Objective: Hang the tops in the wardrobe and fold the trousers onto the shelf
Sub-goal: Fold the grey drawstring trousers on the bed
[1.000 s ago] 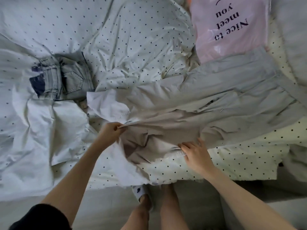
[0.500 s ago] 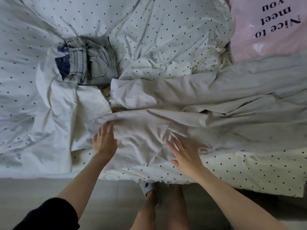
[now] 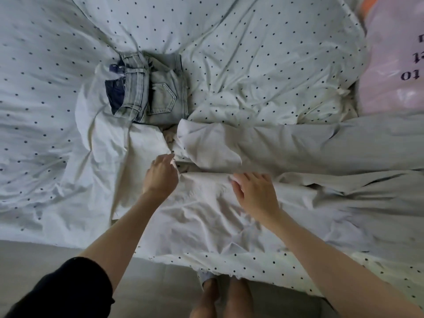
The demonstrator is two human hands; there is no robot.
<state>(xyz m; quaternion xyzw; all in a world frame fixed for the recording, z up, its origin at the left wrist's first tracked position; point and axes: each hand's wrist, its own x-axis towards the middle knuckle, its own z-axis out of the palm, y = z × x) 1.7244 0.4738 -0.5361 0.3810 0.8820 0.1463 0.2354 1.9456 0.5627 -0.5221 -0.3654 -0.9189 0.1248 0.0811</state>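
Pale beige trousers [image 3: 309, 154] lie crumpled across the polka-dot bed from the centre to the right edge, with a folded-over part near me. My left hand [image 3: 160, 177] rests on the left end of that fold, fingers loosely bent and touching the cloth edge. My right hand [image 3: 254, 193] lies on top of the folded part, fingertips at the fold line. Folded light-blue jeans [image 3: 160, 97] sit further back on the bed, on a white garment [image 3: 103, 145] that spreads to the left.
A pink plastic bag with printed letters [image 3: 394, 60] lies at the far right. The dotted duvet [image 3: 252, 53] covers the bed in rumpled folds. The bed's near edge runs across the bottom, with my bare legs [image 3: 220, 299] and grey floor [image 3: 57, 253] below.
A second ago both hands gripped the trouser cloth near the bed edge. They then laid it flat, and both hands have slid away from me up to the fold line.
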